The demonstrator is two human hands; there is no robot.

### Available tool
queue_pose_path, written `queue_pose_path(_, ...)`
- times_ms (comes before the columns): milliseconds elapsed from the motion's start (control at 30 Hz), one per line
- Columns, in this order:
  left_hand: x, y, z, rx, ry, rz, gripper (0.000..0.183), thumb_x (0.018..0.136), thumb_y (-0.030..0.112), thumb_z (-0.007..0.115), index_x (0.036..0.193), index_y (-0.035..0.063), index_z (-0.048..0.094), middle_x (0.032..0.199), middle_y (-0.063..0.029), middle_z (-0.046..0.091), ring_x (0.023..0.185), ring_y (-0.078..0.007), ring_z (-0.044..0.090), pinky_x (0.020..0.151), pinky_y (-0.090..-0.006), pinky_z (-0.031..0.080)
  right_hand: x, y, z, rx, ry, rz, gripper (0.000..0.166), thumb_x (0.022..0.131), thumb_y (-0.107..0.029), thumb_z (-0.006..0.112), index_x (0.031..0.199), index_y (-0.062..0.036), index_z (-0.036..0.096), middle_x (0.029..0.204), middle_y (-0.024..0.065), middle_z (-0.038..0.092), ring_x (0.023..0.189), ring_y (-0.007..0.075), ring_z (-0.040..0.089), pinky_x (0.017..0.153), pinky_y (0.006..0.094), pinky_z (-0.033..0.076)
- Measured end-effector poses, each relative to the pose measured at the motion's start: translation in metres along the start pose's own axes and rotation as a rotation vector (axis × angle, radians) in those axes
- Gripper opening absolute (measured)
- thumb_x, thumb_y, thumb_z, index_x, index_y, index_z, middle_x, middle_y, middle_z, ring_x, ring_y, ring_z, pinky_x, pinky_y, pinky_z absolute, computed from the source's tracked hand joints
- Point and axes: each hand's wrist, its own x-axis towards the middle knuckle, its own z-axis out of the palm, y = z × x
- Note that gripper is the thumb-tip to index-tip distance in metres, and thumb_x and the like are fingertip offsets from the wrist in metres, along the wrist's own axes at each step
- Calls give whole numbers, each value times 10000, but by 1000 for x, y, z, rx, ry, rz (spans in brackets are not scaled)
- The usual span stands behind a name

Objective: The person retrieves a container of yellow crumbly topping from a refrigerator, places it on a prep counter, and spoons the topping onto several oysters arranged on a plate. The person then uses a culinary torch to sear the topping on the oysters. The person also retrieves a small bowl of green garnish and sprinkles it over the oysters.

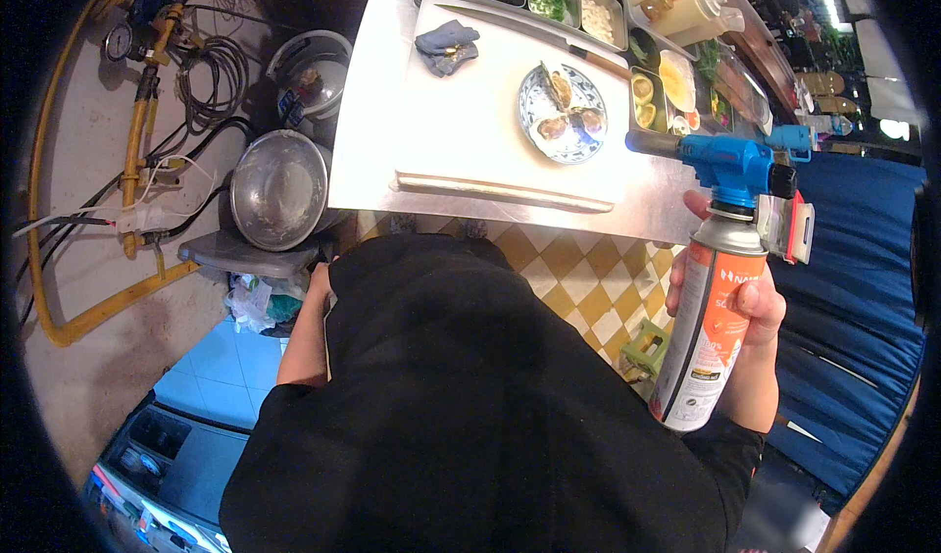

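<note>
My right hand (757,303) is wrapped around the gas canister of a blowtorch (709,325), which has a blue head and a metal nozzle pointing left; a faint blue glow shows at the nozzle's tip. Left of the nozzle, a blue-and-white patterned plate (575,152) holds several oysters in their shells (553,128). The plate rests on a white cutting board (470,134). My left hand (320,279) hangs low at my left side, beside the grey lid of a bin (250,253); its fingers are mostly hidden.
A knife (599,60) lies along the board's far edge, and a folded dark cloth (447,47) at its far left. Beyond stand metal containers of chopped food (551,3) and squeeze bottles (687,20). A steel bowl (279,189) leans left of the counter. Gas pipes (136,141) run along the wall.
</note>
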Motion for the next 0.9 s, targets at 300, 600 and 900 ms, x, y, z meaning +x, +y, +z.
queue_pose_path(300,-11,-26,33,-301,91,-218,557,909,514,542,1008,-11,697,954,-285,657,949,-469,615,783,-467,487,-1,-1,0,-44,-8,6,1038,658,-322,741,1447,98,213,903,263,609,738,318,667,651,398,590)
queue_pose_path(600,-4,-25,30,-375,125,-244,555,899,511,557,1014,-15,692,948,-274,660,937,-451,618,779,-460,488,18,-10,-3,-158,45,-133,992,706,-373,684,1466,64,220,947,224,618,752,284,676,682,363,577)
queue_pose_path(900,0,-14,24,-412,98,-232,554,889,507,573,1019,-19,688,943,-263,662,924,-434,622,776,-453,490,43,-20,-9,-90,-63,-82,818,755,-351,668,1381,60,338,1000,249,618,806,315,678,722,388,588)
